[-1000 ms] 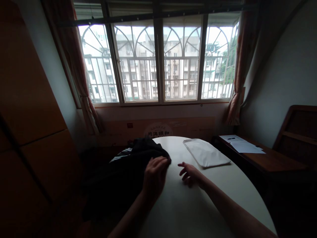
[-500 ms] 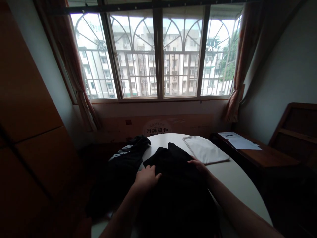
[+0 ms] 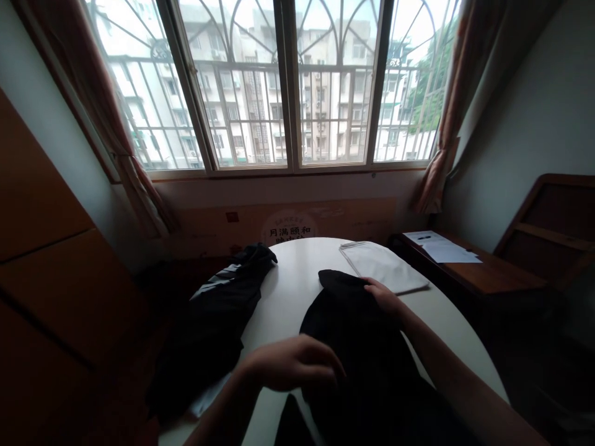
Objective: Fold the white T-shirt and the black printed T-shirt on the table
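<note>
Take the white table's (image 3: 302, 263) far edge as twelve. Your black garment (image 3: 357, 334) spans its middle toward five; dark clothes (image 3: 209, 322) lie at nine, a folded white cloth (image 3: 385, 266) at one. Your left hand (image 3: 297, 362) curves loosely at the garment's nine-o'clock side, grip impossible to tell; your right hand (image 3: 385, 297), nearly closed, holds its one-o'clock edge. You seem to be arranging it; the next move probably calls for a steady right hold.
</note>
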`<state>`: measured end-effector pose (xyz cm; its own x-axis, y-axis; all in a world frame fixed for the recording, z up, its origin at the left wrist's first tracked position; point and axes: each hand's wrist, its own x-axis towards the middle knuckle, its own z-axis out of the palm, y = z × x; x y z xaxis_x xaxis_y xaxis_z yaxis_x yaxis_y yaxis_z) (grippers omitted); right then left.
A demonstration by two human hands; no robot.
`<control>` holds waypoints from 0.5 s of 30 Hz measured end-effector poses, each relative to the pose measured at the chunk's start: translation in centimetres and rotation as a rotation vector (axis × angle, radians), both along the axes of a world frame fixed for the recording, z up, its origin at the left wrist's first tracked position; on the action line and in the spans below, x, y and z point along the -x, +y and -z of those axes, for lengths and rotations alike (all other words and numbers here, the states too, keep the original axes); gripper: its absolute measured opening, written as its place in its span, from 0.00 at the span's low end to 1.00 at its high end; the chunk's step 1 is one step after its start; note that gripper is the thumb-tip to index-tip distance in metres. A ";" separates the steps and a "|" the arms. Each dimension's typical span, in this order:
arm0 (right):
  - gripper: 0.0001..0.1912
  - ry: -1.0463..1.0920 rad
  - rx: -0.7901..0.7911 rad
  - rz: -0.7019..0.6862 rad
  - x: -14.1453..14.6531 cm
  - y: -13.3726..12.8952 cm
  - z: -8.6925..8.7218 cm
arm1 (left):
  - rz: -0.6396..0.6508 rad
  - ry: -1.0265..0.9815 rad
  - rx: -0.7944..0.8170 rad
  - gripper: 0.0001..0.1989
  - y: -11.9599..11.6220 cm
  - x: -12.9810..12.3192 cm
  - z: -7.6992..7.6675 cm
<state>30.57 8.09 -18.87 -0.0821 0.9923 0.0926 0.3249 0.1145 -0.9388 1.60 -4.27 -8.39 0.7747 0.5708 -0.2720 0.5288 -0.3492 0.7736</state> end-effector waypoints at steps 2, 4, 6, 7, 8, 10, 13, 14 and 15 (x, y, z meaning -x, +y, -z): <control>0.27 -0.173 0.008 0.050 -0.4 -0.4 0.0 | -0.350 0.128 -0.313 0.16 1.6 0.2 1.3; 0.31 -0.363 -0.058 0.165 -0.8 -0.9 -0.7 | -0.567 0.328 -0.514 0.20 2.9 0.3 3.2; 0.33 -0.460 -0.187 0.236 -0.9 -1.7 -1.6 | -0.618 0.478 -0.528 0.27 3.7 0.6 4.6; 0.33 -0.467 -0.254 0.220 -0.6 -2.2 -2.0 | -0.608 0.516 -0.502 0.29 3.9 0.7 5.0; 0.33 -0.462 -0.309 0.169 -0.2 -2.6 -2.3 | -0.585 0.528 -0.476 0.27 3.9 0.7 5.3; 0.34 -0.471 -0.351 0.018 1.0 -3.6 -2.3 | -0.533 0.488 -0.426 0.19 3.8 0.6 5.3; 0.37 -0.551 -0.270 -0.150 2.7 -4.5 -1.5 | -0.531 0.318 -0.348 0.09 3.7 0.1 5.0; 0.34 -0.562 -0.237 -0.151 2.9 -4.5 -1.3 | -0.573 0.241 -0.324 0.07 3.8 0.0 4.9; 0.28 -0.548 -0.215 -0.122 2.8 -4.4 -1.3 | -0.630 0.150 -0.299 0.07 4.0 0.1 4.7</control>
